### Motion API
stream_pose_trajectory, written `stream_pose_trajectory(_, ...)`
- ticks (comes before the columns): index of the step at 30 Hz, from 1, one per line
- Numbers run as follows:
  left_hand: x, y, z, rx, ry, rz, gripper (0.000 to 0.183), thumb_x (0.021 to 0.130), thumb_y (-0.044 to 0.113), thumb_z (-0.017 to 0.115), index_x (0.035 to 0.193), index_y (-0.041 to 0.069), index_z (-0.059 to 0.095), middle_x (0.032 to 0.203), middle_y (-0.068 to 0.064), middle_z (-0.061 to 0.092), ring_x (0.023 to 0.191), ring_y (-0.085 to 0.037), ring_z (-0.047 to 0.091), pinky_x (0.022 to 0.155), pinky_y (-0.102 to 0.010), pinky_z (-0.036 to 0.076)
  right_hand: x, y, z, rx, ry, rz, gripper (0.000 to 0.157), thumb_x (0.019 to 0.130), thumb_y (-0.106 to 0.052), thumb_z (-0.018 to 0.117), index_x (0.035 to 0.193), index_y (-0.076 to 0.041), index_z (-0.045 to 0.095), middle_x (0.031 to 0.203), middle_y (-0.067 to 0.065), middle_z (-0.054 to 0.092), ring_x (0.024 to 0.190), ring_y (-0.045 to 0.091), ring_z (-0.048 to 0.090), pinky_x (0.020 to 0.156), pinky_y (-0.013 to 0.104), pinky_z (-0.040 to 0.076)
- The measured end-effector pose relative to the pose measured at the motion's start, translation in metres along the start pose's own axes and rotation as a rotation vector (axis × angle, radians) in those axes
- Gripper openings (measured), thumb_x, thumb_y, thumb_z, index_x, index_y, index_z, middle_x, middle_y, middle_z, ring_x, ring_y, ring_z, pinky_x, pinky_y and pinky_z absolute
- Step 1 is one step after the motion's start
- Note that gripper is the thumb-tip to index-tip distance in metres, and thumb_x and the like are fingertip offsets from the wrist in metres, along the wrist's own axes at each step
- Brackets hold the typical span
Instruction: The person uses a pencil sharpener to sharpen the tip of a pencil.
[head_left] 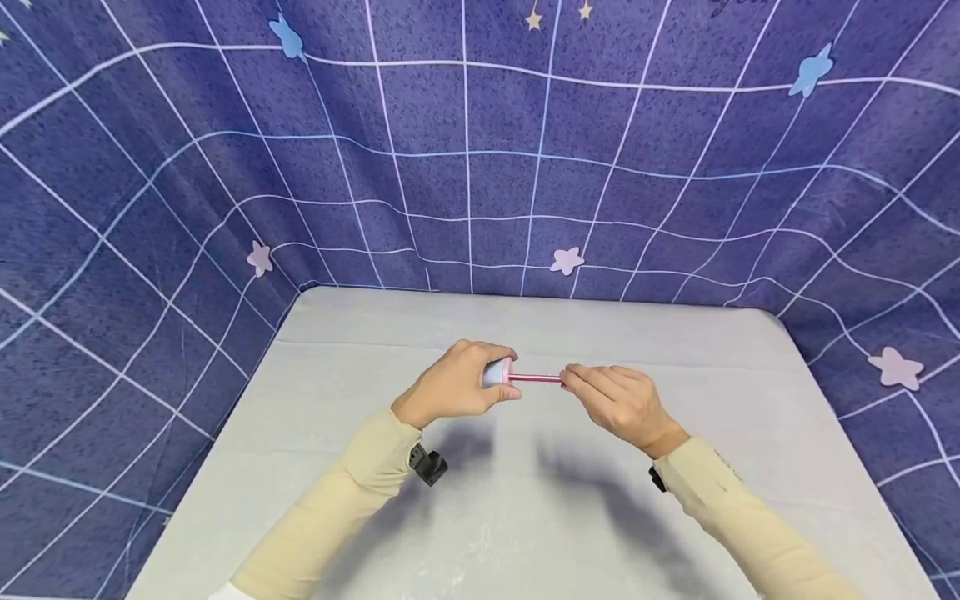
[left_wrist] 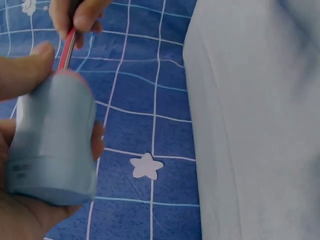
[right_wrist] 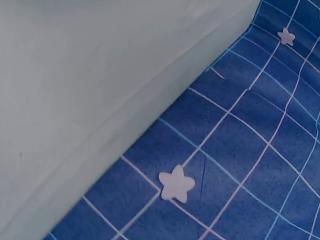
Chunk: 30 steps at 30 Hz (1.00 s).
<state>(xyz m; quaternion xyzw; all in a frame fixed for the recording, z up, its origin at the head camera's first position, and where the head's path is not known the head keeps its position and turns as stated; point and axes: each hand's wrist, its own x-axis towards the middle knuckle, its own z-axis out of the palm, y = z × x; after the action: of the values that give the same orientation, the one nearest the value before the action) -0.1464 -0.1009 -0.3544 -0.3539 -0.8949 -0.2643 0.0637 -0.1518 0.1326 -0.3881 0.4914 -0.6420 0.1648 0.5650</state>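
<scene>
My left hand (head_left: pixel 455 379) grips a small light-blue electric pencil sharpener (head_left: pixel 495 372) with a pink end, thumb on one side and fingers on the other. In the left wrist view the rounded sharpener (left_wrist: pixel 55 135) shows small dark print near its base. A red striped pencil (head_left: pixel 536 378) runs level from the pink end across to my right hand (head_left: pixel 618 404), which pinches its far end. The pencil's tip is hidden at the sharpener's pink end. Both hands are held above the table, and the right wrist view shows neither hand nor pencil.
A pale cloth-covered table (head_left: pixel 480 517) lies below, with the shadows of both arms on it. Dark blue curtains (head_left: pixel 480 183) with grid lines and stars hang along the back and sides. Each wrist wears a small black camera (head_left: pixel 428 464).
</scene>
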Motion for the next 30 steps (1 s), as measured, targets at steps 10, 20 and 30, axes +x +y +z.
stream_pose_trajectory(10, -0.013, -0.005, 0.027, 0.184, 0.271, 0.193, 0.048, 0.067, 0.030, 0.076, 0.102, 0.000, 0.062, 0.088, -0.006, 0.064, 0.079, -0.015, 0.057, 0.072, -0.027, 0.046, 0.003, -0.002, -0.012, 0.469, -0.410, 0.606, 0.004, 0.078, -0.008, 0.066, 0.081, -0.008, 0.069, 0.068, -0.003, 0.064, 0.046, 0.002, 0.044, 0.040, 0.016, 0.035)
stream_pose_trajectory(20, -0.020, -0.007, 0.049, 0.551, 0.401, 0.411, 0.054, 0.073, 0.039, 0.067, 0.108, -0.002, 0.058, 0.098, -0.009, 0.062, 0.085, -0.020, 0.055, 0.078, -0.031, 0.043, 0.008, 0.012, -0.016, 1.065, -0.837, 1.524, 0.020, 0.079, -0.007, 0.065, 0.088, 0.010, 0.064, 0.061, 0.006, 0.063, 0.041, 0.008, 0.043, 0.036, 0.017, 0.025)
stream_pose_trajectory(30, -0.015, -0.008, 0.043, 0.502, 0.337, 0.352, 0.057, 0.071, 0.039, 0.071, 0.109, -0.001, 0.056, 0.101, -0.008, 0.060, 0.088, -0.020, 0.055, 0.078, -0.030, 0.044, 0.002, 0.010, -0.013, 0.900, -0.817, 1.395, 0.014, 0.077, -0.010, 0.067, 0.087, -0.001, 0.067, 0.072, 0.014, 0.065, 0.048, 0.014, 0.053, 0.039, 0.022, 0.036)
